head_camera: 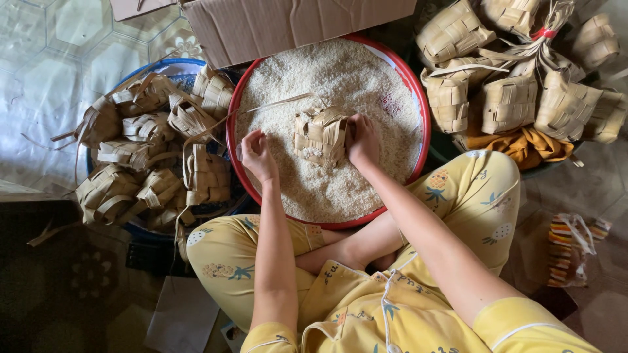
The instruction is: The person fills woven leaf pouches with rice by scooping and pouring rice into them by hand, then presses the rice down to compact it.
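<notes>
The person sits cross-legged in yellow pyjamas (405,307) at the near rim of a red basin (418,104) of rice (353,72). The left hand (257,155) rests on the grains near the basin's left edge, fingers curled together on a pinch of rice, it seems. The right hand (362,139), fingers clamped on a woven leaf pouch (320,136), steadies it upright at the basin's middle. Filling looks under way; tipping grains in calls for the pouch's slit held open. Empty pouches (150,150) fill a blue basin to the left; a tied bunch (517,72) lies far right.
</notes>
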